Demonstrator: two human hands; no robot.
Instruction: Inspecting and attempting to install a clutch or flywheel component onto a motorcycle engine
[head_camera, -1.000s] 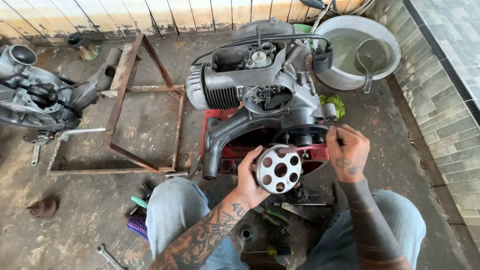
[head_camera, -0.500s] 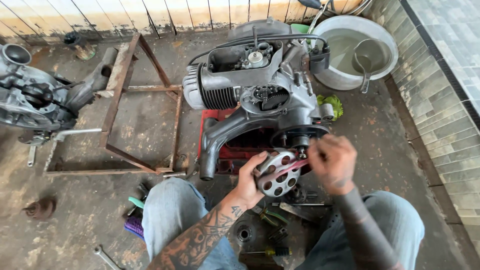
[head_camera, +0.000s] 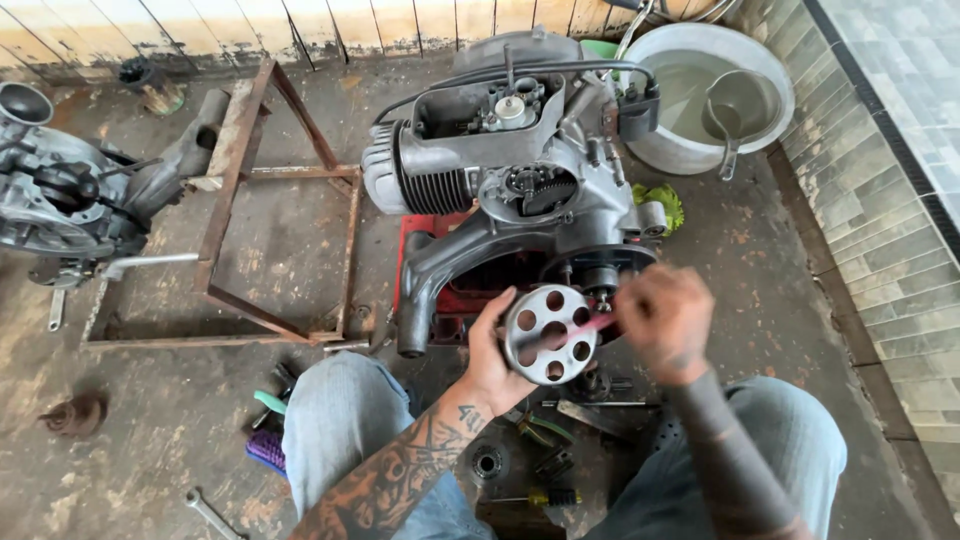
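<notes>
A round metal disc (head_camera: 550, 335) pierced with holes is gripped by the left hand (head_camera: 495, 360) before the engine (head_camera: 510, 190). The right hand (head_camera: 665, 320), closed on a red-handled tool (head_camera: 590, 325), has shifted rightward since.

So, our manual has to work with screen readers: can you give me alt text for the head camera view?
Seen from above, a seated person's left hand holds a round perforated metal disc before a small engine on a concrete floor. The blurred right hand holds a slim red tool against it. A rusty metal frame lies to the left.
</notes>
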